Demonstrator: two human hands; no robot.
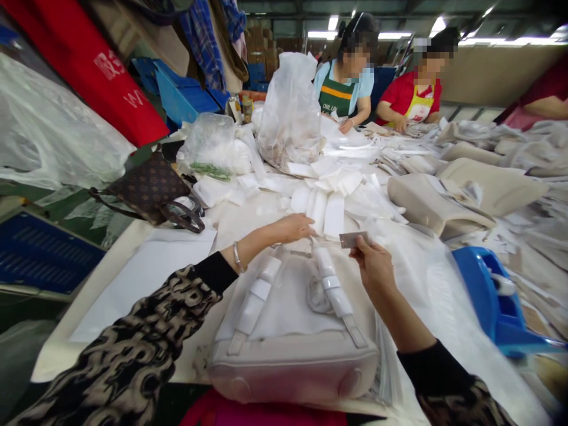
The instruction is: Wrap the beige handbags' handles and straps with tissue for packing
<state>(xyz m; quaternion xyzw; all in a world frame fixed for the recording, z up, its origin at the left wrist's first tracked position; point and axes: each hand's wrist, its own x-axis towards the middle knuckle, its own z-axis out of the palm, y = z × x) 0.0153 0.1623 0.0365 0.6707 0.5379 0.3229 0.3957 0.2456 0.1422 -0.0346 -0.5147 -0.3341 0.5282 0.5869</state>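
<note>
A pale off-white backpack (293, 367) lies in front of me with its base toward me. Its two straps (251, 307) are wrapped in white sheeting. Between the fingertips of my right hand (375, 263) is a small flat grey-brown card (354, 239), held just above the upper right of the backpack. My left hand (295, 228) reaches across the top end of the backpack, fingers stretched out toward the white strips (333, 215); I see nothing held in it. A bundled white piece (318, 294) rests beside the right strap.
To the right stands a blue tape dispenser (488, 296), with beige bag pieces (426, 201) behind it. A brown patterned bag (148, 186) sits at the left edge. Beyond a tall clear plastic bag (288, 112), two co-workers handle pieces across the table.
</note>
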